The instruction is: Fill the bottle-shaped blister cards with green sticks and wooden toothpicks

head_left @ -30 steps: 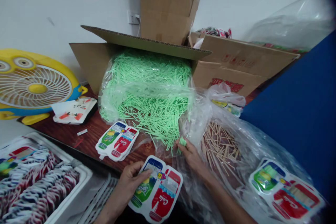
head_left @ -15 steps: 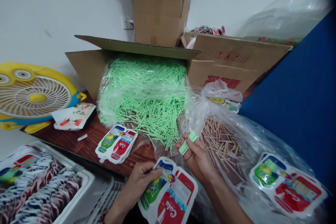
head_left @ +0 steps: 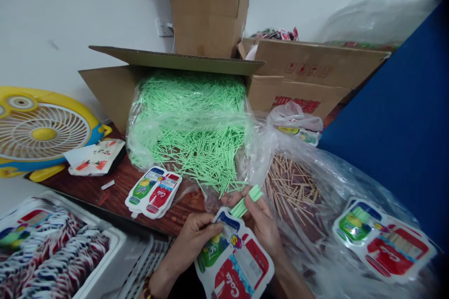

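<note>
Head view: left hand (head_left: 195, 239) pinches printed pouch (head_left: 235, 260); right hand (head_left: 264, 223) pinches green sticks (head_left: 240, 208), long axis slanting up-right.

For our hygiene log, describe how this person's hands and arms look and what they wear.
The left hand and right hand are both gloveless. A dark, beaded-looking bracelet shows at the left wrist; none shows on the right. No sleeve shows on either arm's visible part.

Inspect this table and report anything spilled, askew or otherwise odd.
Thin green sticks spill loosely from a clear plastic bag in an open brown cardboard box, which looks untidy because they lie in a jumbled heap. Also, a small white strip lies alone on the dark wood-grained table, perhaps stray litter.
</note>
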The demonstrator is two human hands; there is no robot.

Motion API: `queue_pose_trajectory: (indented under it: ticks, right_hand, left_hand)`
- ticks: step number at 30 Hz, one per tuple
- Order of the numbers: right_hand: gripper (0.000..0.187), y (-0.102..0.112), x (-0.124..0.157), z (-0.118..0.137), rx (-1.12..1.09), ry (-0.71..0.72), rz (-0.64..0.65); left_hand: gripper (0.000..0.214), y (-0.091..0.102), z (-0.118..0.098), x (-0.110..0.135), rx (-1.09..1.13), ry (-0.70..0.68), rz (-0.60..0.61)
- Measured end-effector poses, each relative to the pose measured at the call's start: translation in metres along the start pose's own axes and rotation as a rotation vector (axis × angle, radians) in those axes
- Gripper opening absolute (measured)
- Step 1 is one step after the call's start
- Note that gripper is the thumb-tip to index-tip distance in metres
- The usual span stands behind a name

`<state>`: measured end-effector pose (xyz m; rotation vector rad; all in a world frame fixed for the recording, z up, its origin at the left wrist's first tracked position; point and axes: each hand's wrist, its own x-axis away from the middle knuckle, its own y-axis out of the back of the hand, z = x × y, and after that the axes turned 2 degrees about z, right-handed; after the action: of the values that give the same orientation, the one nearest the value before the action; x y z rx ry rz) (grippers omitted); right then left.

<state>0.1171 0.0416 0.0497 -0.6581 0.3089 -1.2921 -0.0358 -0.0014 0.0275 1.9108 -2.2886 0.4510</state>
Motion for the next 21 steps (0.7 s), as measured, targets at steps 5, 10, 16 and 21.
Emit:
queue_pose_trajectory:
  ticks: [5, 10, 16, 21]
  right_hand:
    - [0.018, 0.004, 0.007, 0.006, 0.086, -0.109, 0.1]
    - [0.031, 0.014, 0.001, 0.02, 0.185, -0.095, 0.279]
    - [0.044, 0.022, -0.001, 0.046, 0.918, 0.04, 0.458]
    - [0.052, 0.028, 0.001, 0.057, 1.186, 0.086, 0.516]
  left_hand:
    - [0.024, -0.001, 0.0, -0.005, 0.088, -0.009, 0.015]
    - [0.018, 0.0, 0.001, -0.01, 0.247, 0.037, 0.055]
    - [0.021, -0.005, 0.0, -0.017, 0.292, 0.038, 0.045]
    - [0.023, -0.007, -0.001, -0.022, 0.291, 0.03, 0.059]
